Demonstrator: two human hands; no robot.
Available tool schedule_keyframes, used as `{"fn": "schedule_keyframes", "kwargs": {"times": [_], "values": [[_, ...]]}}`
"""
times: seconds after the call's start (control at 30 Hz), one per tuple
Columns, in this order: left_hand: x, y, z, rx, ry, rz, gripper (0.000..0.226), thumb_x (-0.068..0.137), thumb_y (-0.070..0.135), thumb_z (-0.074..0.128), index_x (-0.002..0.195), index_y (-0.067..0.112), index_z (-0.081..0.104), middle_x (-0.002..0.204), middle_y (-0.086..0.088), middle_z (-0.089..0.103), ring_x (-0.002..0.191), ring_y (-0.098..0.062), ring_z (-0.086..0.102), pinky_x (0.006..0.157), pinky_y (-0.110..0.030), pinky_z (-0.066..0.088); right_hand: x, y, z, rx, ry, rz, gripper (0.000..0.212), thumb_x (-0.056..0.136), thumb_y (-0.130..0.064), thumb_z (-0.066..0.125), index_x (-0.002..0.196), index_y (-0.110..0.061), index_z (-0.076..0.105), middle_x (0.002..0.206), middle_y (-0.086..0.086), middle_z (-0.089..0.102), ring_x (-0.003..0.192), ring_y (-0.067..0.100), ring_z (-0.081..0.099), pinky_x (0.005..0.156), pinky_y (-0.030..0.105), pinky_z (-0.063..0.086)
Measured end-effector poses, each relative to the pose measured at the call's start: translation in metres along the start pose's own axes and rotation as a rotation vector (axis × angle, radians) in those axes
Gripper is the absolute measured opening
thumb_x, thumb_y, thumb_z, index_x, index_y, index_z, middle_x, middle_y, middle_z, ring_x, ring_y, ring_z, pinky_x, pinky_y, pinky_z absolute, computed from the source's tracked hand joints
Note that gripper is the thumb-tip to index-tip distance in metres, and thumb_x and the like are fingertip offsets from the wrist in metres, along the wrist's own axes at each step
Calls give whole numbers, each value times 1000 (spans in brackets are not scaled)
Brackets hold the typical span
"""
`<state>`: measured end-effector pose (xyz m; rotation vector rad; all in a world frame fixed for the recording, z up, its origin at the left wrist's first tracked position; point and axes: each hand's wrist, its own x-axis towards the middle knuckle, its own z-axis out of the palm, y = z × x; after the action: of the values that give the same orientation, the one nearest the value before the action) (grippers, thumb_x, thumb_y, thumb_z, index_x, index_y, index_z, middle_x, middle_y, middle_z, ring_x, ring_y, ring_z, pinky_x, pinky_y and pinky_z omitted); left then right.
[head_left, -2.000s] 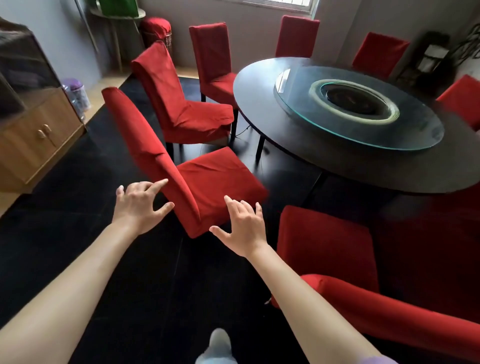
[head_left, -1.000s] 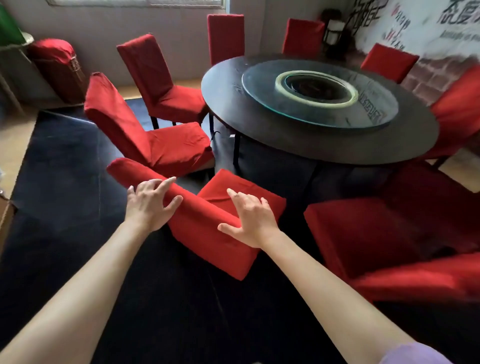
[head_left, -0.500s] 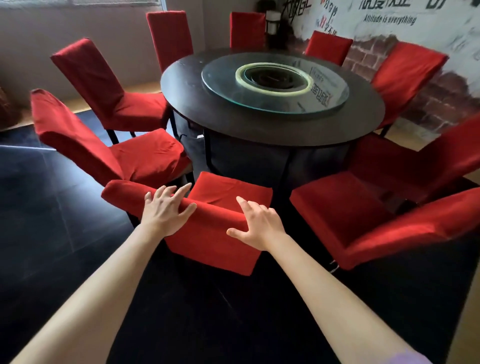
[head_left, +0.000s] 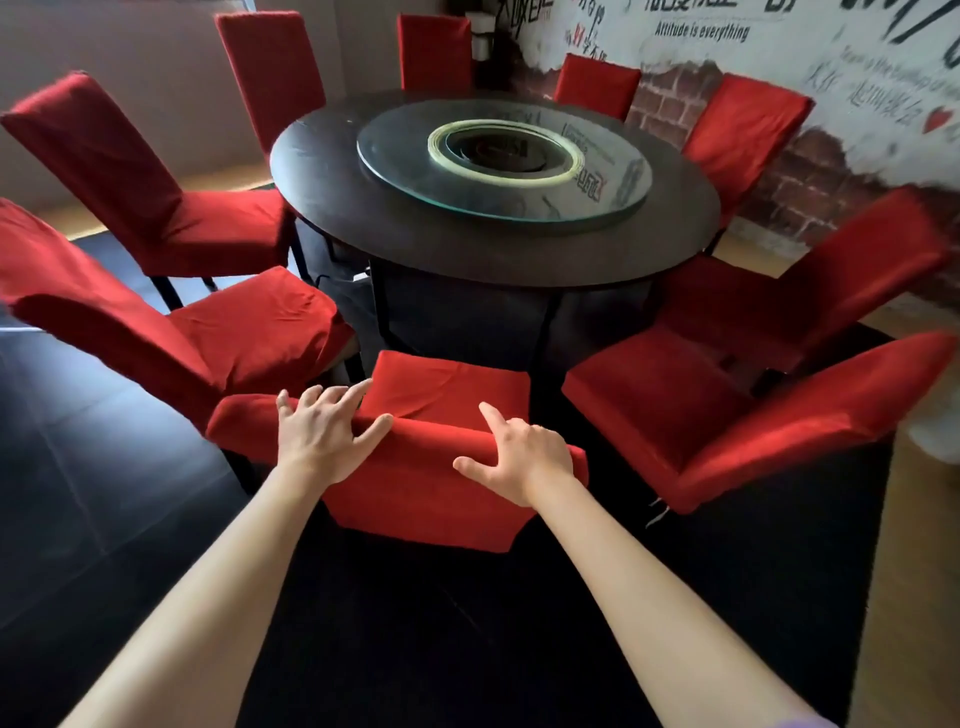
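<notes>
Hands: on my feed, the left hand (head_left: 324, 434) and right hand (head_left: 519, 452) lay apart, fingers spread, resting on the chair's back without clamping it.
Chair: the red-covered chair (head_left: 421, 493) stood nearest me, its seat facing the bench.
Bench: the round, dark bench (head_left: 493, 254) carried a glass turntable (head_left: 618, 200).
Room: neighbouring chairs (head_left: 670, 415) ringed the bench on a black floor (head_left: 104, 493); the wall (head_left: 810, 171) bore painted brick and lettering.

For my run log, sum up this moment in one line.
left hand: rests on chair backrest | right hand: rests on same backrest | seat: toward round table
</notes>
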<state>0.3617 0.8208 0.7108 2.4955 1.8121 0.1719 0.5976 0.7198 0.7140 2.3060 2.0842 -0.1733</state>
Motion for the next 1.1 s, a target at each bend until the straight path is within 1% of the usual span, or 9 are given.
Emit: {"fn": "schedule_keyframes", "kwargs": {"times": [0.07,0.17,0.3,0.53,0.67,0.83,0.97,1.03,1.1], "values": [[3,-1,1,2,10,15,76,80,76,26,144,36,37,138,2,53,134,-25,39,111,-57,17,-2,-2,1,-7,27,40,97,75,-86,22,152,-26,20,104,3,67,92,23,65,73,34,50],[5,-1,2,-19,35,32,82,78,78,26,144,31,38,136,0,55,133,-25,40,111,-58,17,-8,-7,1,-2,75,77,94,76,-84,21,150,-26,29,86,1,68,84,20,66,74,33,51],[6,-4,4,-31,57,47,83,78,79,28,144,29,38,133,-1,57,131,-25,42,111,-58,18,-10,-13,0,-35,94,106,92,77,-83,22,149,-26,31,81,1,68,82,20,66,73,32,48],[6,-9,4,-42,82,72,85,77,79,29,143,28,40,130,-1,59,129,-25,45,110,-57,20,-11,-17,2,-54,100,136,97,74,-85,18,149,-25,30,87,1,69,86,21,66,72,32,47],[6,-9,4,-44,80,73,85,77,79,31,143,27,40,129,-2,60,128,-25,45,111,-57,20,-11,-17,3,-57,107,140,96,76,-84,21,149,-23,32,90,2,69,88,21,66,73,32,49],[7,-8,4,-52,95,73,81,78,77,36,142,27,42,126,-2,61,126,-26,47,110,-58,21,-10,-16,2,-56,129,141,96,76,-84,22,146,-21,36,88,2,69,86,22,66,70,32,47],[7,-7,4,-40,81,62,83,78,77,33,144,27,40,129,-1,60,128,-26,46,111,-57,19,-10,-15,1,-30,104,135,90,78,-83,27,142,-21,41,93,1,69,91,22,66,75,34,49],[6,-7,2,-25,53,60,84,78,78,29,146,29,35,135,-2,55,131,-25,41,112,-58,16,-10,-16,0,-27,72,133,90,79,-83,27,143,-21,39,100,2,69,97,23,65,80,36,50],[4,-9,-1,-31,13,63,84,79,79,27,148,31,29,143,-2,47,136,-25,34,112,-59,12,-11,-16,-5,-14,28,136,90,81,-82,27,147,-21,33,109,4,67,104,24,63,85,37,49]]}}
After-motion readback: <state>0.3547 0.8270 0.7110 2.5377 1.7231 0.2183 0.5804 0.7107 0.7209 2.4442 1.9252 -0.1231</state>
